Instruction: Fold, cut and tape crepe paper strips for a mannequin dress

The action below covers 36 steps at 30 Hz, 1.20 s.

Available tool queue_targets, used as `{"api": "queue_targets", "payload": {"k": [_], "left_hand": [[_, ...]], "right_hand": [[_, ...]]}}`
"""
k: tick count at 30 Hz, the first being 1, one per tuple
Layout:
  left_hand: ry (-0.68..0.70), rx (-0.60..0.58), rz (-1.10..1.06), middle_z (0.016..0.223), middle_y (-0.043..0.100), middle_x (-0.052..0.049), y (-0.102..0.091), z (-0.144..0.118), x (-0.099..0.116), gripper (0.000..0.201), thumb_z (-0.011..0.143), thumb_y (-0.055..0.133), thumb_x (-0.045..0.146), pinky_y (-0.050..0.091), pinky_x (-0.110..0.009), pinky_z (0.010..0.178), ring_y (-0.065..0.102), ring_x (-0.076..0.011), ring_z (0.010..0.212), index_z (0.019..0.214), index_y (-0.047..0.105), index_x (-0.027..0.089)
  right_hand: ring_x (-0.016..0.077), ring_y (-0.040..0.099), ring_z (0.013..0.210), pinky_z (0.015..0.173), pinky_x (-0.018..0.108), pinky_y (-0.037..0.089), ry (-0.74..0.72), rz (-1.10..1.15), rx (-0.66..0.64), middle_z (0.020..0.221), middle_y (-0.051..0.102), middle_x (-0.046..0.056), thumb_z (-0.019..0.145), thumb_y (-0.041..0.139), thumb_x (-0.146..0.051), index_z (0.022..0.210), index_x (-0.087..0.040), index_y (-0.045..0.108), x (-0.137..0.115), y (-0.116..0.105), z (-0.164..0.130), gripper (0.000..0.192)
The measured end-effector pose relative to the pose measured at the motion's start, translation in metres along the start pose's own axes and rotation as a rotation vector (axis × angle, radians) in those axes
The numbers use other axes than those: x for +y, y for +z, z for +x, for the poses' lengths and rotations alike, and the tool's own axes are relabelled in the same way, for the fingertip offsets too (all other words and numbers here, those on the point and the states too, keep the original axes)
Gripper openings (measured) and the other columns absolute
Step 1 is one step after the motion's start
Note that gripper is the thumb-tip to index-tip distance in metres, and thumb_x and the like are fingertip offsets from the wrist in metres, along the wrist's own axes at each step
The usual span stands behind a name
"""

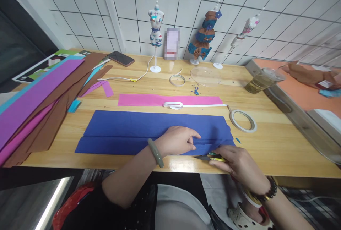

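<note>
So we've got the long folded blue crepe paper sheet (pixel 149 130) lying along the near edge of the wooden table (pixel 279 141). Our left hand (pixel 178 140) presses flat on it, fingers together. Right hand (pixel 234 162) pinches yellow-handled scissors (pixel 210 157) at its right end. Just beyond it: pink paper strip (pixel 149 99), white tape ring (pixel 243 120).

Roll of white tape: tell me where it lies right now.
In the head view, the roll of white tape lies flat on the wooden table, right of the blue paper, beyond the right hand.
</note>
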<state>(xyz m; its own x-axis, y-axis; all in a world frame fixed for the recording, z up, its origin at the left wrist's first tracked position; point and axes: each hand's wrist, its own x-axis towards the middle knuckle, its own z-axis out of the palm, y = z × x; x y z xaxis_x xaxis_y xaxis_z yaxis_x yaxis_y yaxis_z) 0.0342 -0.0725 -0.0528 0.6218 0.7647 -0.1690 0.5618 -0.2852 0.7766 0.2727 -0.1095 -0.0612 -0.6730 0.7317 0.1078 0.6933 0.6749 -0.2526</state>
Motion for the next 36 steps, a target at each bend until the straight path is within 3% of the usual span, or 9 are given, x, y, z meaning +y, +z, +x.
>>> {"api": "queue_targets", "payload": {"k": [9,25,36], "left_hand": [[0.000,-0.001,0.006,0.086,0.070,0.004,0.001,0.001,-0.001,0.036,0.076,0.058,0.026,0.039,-0.025,0.070,0.061,-0.0138,0.081,0.111,0.060,0.025],[0.001,-0.002,0.010,0.086,0.070,0.004,0.000,0.000,0.001,0.035,0.076,0.059,0.025,0.039,-0.025,0.071,0.061,-0.0140,0.082,0.111,0.060,0.025],[0.003,-0.007,0.010,0.085,0.070,0.005,-0.002,-0.001,0.000,0.035,0.075,0.057,0.026,0.039,-0.024,0.071,0.061,-0.0136,0.082,0.111,0.060,0.025]], "right_hand": [[0.0140,0.059,0.062,0.056,0.024,0.038,-0.013,-0.021,0.000,0.068,0.061,0.002,0.085,0.051,-0.043,0.080,-0.017,0.060,0.001,0.002,0.001,0.027],[0.0115,0.054,0.053,0.050,0.023,0.036,-0.024,-0.045,0.022,0.058,0.057,0.000,0.085,0.048,-0.047,0.066,-0.019,0.054,-0.007,-0.001,0.006,0.034],[0.0131,0.057,0.056,0.052,0.024,0.038,-0.017,-0.029,0.004,0.062,0.060,0.002,0.086,0.049,-0.043,0.073,-0.019,0.059,-0.005,0.000,0.004,0.030]]}}
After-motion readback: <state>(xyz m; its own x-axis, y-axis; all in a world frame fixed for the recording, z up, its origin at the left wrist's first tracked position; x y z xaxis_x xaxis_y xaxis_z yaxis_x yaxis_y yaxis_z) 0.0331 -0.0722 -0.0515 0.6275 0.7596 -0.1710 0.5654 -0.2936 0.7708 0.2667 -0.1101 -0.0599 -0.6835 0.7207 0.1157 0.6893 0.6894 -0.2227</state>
